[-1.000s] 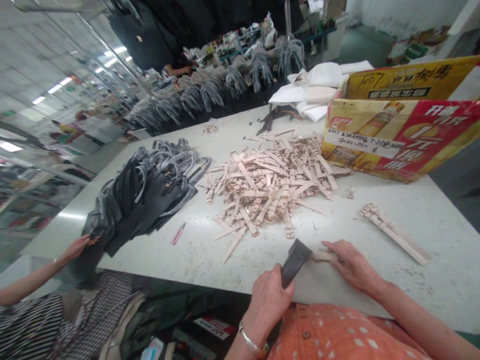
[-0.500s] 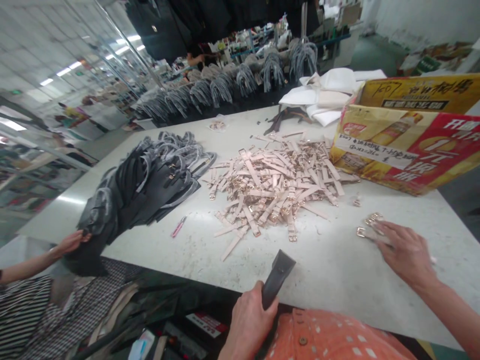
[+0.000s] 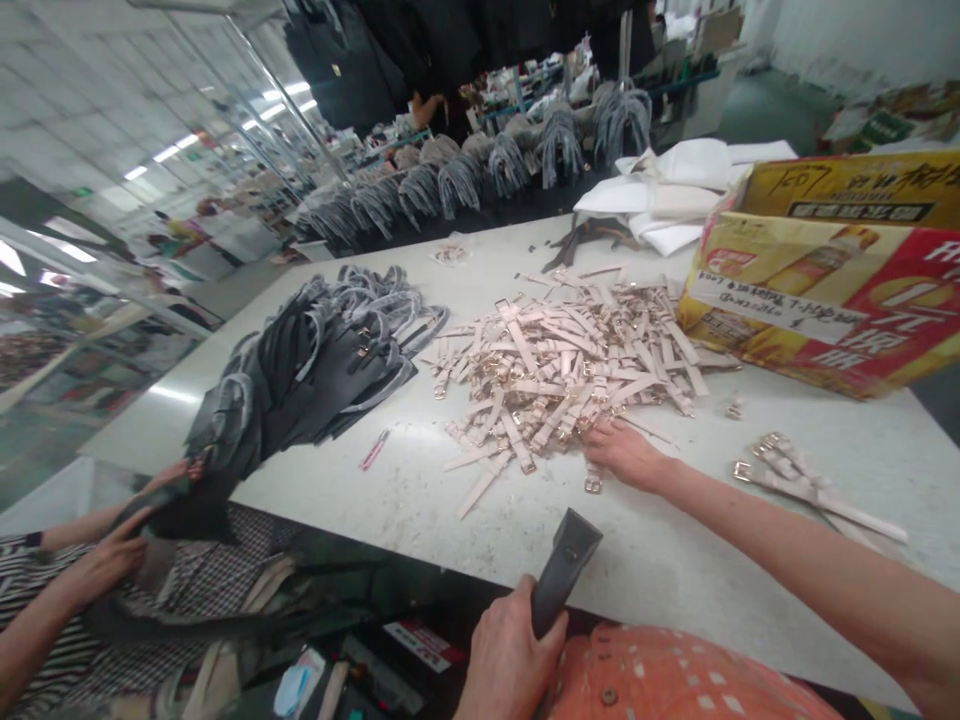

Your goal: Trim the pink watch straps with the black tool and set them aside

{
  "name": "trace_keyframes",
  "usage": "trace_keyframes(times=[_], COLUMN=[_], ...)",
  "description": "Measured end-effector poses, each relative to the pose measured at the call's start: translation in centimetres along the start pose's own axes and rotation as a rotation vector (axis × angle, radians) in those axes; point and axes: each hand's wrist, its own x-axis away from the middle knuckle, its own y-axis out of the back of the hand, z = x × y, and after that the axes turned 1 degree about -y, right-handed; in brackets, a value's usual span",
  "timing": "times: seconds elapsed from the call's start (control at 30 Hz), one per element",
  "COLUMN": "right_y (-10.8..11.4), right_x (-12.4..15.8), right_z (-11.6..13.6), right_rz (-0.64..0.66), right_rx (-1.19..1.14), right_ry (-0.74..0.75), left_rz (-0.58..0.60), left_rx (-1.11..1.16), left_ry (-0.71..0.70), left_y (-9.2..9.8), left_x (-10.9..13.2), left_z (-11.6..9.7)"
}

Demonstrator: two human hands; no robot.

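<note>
My left hand (image 3: 514, 650) is closed round a dark grey leather strap (image 3: 568, 560); its broad end points up over the table's front edge, and its lower part is hidden by the hand. My right hand (image 3: 622, 455) reaches to the near side of a pile of pale pink buckle straps (image 3: 555, 350). Its fingers close on one buckle strap (image 3: 592, 482), whose gold buckle shows just below them; the fingertips are partly hidden. Several more buckle straps (image 3: 814, 485) lie fanned together on the right, under no hand.
Dark grey bag pieces with wrapped handles (image 3: 322, 350) are heaped on the left. A co-worker's hands (image 3: 124, 545) hold dark material there. A pink cutter (image 3: 373, 450) lies on the white table (image 3: 420, 500). A yellow-red carton (image 3: 817, 300) and white sheets (image 3: 667, 190) stand behind.
My right hand has let go of the straps on the right and moved left to the pile. My left hand still holds the leather strap. A co-worker's second hand has come into view.
</note>
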Motion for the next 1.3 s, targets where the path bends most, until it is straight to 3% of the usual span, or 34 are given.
trace_keyframes(times=[0.17, 0.4, 0.53, 0.73, 0.87, 1.1, 1.3], right_y=[0.4, -1.2, -2.7, -2.8, -2.5, -2.3, -2.5], right_x=[1.4, 8.9, 11.0, 11.2, 11.4, 12.9, 11.7], right_z=[2.4, 4.3, 4.3, 4.2, 4.0, 2.8, 3.6], right_rz=[0.131, 0.127, 0.051, -0.038, -0.031, -0.017, -0.012], right_rx=[-0.044, -0.335, -0.471, -0.545, -0.550, -0.431, -0.464], right_ry=[0.096, -0.195, -0.240, -0.202, -0.174, -0.208, -0.154], left_rz=[-0.041, -0.005, 0.037, 0.071, 0.074, 0.095, 0.081], left_rx=[0.022, -0.048, -0.123, -0.199, -0.180, -0.123, -0.155], left_ry=[0.014, -0.037, -0.138, -0.220, -0.219, -0.197, -0.205], left_y=[0.2, 0.0, -0.4, -0.9, -0.9, -0.6, -0.9], left_x=[0.2, -0.6, -1.5, -3.2, -4.1, -4.2, -4.0], left_z=[0.6, 0.4, -0.4, -0.7, -0.4, -0.6, -0.7])
